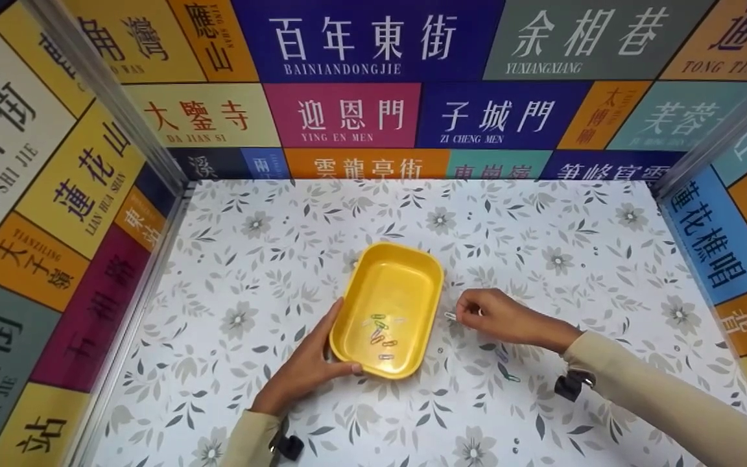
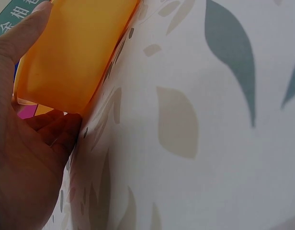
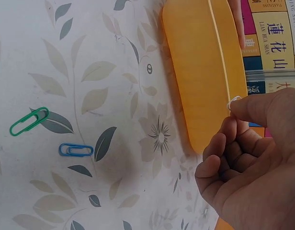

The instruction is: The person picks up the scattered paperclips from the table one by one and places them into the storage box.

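Observation:
A yellow plastic tray [image 1: 412,259] sits in the middle of the floral-patterned table, with several coloured paper clips [image 1: 380,334] inside it. My left hand [image 1: 308,363] holds the tray's near left corner, thumb on the rim; the left wrist view shows the tray's wall [image 2: 75,52] against my thumb and fingers. My right hand [image 1: 484,314] is just right of the tray, pinching a white paper clip [image 3: 232,101] between thumb and forefinger. A green paper clip [image 3: 28,120] and a blue paper clip [image 3: 75,150] lie loose on the table behind that hand.
Walls covered in coloured sign panels enclose the table on the left [image 1: 56,194], back [image 1: 373,91] and right [image 1: 736,214]. Small black wrist devices [image 1: 568,384] hang under both sleeves.

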`<state>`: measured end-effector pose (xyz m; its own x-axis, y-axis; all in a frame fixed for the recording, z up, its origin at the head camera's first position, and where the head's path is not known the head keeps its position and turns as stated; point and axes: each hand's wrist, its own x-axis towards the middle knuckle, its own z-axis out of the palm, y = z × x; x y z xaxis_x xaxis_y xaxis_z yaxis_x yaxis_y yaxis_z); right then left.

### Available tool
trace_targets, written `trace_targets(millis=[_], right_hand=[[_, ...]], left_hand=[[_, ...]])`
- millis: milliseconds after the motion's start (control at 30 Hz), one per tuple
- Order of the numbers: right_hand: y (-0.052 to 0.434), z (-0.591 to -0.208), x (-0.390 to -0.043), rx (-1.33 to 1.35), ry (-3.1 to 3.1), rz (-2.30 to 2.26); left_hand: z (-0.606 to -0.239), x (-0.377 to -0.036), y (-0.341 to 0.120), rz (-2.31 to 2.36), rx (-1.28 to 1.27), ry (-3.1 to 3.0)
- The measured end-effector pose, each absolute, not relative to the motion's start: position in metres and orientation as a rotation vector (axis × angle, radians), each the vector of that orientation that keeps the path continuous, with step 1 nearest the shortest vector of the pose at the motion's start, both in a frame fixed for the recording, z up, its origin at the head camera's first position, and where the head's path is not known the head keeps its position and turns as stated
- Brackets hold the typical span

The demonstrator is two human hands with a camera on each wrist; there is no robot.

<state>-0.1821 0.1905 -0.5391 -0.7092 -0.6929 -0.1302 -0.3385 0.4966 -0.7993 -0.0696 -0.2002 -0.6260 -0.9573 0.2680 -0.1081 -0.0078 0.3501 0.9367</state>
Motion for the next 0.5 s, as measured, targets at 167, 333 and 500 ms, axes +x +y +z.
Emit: trace_targets(millis=[167,333,500], right_hand=[[0.183,-0.538,-0.186,-0.874,2.292,-1.078],[0.175,-0.540,-0.190,-0.912,2.267,-1.091],[0.167,-0.537,-0.195,-0.939,2.235,-1.128]], left_hand=[[-0.627,-0.070,-0.200,1.664,0.235,2.360],[-0.626,-0.070,-0.200,1.698,0.258,2.332],[-0.627,-0.070,-0.200,1.698,0.252,2.330]])
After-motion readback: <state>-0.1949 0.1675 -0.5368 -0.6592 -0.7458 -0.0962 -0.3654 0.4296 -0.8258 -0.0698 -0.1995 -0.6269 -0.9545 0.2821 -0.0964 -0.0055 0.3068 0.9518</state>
